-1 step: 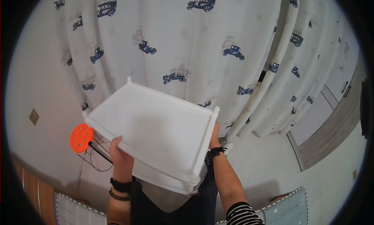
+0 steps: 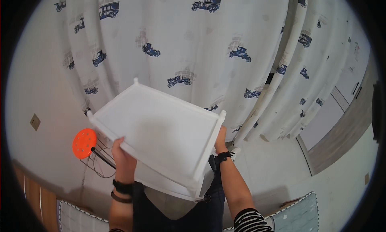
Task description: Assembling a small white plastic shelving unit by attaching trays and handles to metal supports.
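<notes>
A white plastic shelf rack (image 2: 161,129), with short posts at its corners, is tilted over my lap. Below its broad panel a lower white tier (image 2: 163,186) shows, and a small dark caster (image 2: 206,198) sits at the near right corner. My left hand (image 2: 124,159) is closed on the near left edge, thumb on top, its other fingers under the rack. On the right side, close to the far right post, my right hand (image 2: 220,140) grips the rack, with most of its fingers hidden behind it.
Left of the rack stands an orange round stool (image 2: 84,143) with thin metal legs. A dark tube (image 2: 103,158) angles out beside it. A white curtain (image 2: 177,39) printed with blue cars hangs ahead. Behind me are cushioned seat edges (image 2: 295,212) and a wooden cabinet (image 2: 40,198).
The rack has tilted very slightly, its far left corner shifting a little right. My left hand has slid marginally left and up along with it. Both hands keep their hold.
</notes>
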Demonstrator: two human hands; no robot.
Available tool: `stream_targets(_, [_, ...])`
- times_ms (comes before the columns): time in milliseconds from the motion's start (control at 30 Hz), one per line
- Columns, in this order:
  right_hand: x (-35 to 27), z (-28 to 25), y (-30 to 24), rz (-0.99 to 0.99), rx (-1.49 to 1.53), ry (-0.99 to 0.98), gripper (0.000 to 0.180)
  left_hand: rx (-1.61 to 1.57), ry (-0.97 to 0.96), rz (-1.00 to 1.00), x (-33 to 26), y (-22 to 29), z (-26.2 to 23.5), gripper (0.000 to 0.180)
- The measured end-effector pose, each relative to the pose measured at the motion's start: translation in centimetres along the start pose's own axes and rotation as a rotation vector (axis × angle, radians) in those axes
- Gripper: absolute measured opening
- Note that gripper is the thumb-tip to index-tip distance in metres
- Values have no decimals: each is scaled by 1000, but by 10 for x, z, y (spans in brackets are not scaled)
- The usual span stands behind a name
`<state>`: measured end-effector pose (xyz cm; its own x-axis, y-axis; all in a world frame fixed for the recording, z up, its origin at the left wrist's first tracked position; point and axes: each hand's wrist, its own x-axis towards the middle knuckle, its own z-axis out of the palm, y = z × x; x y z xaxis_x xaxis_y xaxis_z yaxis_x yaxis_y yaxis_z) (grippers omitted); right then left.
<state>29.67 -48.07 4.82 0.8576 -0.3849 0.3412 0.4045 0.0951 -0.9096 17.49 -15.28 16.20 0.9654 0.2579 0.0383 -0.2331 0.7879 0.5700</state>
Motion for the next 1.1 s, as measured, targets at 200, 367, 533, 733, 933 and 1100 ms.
stream_targets(200, [-9, -6, -7, 33, -272, 21, 24, -30, -51, -182, 88, 3, -6, 46])
stream_targets(367, [-3, -11, 12, -12, -276, 119, 24, -17, 29, -165, 80, -8, -5, 45])
stream_targets(533, [-5, 1, 4, -103, -126, 90, 17, 35, -27, -122, -22, 4, -5, 49])
stream_targets(733, [-19, 31, -60, 265, 514, 58, 15, -85, 148, -85, -136, -19, 18, 58])
stream_targets(933, [-20, 21, -40, 385, 670, -44, 15, 15, 75, -1, -108, -8, 31, 53])
stream_targets(1100, [0, -12, -3, 123, 65, -35, 16, 93, -20, -41, -17, 7, 19, 45])
